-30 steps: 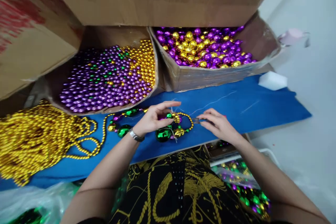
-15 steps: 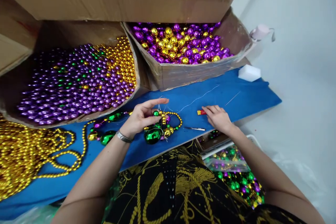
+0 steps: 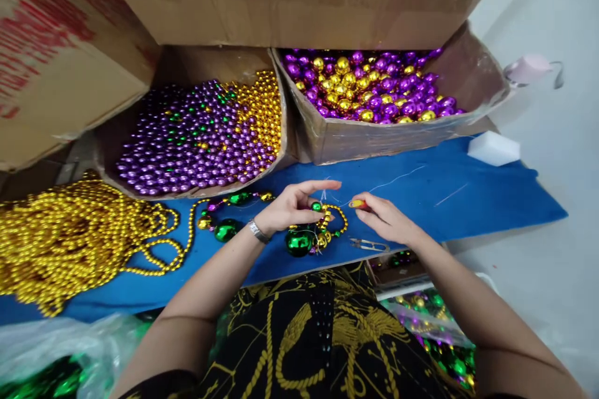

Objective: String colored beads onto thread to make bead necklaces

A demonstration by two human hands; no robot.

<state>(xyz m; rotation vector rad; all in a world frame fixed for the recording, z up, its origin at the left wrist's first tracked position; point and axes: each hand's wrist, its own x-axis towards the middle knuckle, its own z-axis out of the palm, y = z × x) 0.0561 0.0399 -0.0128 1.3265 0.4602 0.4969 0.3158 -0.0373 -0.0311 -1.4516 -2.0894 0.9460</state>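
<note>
My left hand [image 3: 292, 206] grips part of a bead necklace [image 3: 344, 218] of gold, green and purple beads, its index finger stretched out above the thumb. Thin white thread ends stick up from the beads by these fingers, and a big green bead [image 3: 299, 242] hangs below them. Pinched in my right hand [image 3: 386, 218] is a small red-and-yellow lighter [image 3: 358, 204], close to the thread and a little apart from the necklace. Metal thread snips [image 3: 370, 245] lie on the blue cloth [image 3: 421, 206] below my right hand.
Beyond the hands stand a cardboard box [image 3: 355, 143] of purple and gold balls and another [image 3: 285, 131] of smaller beads. Gold bead strands [image 3: 84, 237] pile up at left. A white block [image 3: 493, 148] and a needle-like line [image 3: 450, 194] lie at right.
My right hand has brought the lighter from the right up close to the necklace threads, turning it. My left hand keeps its grip. The view has shifted left.
</note>
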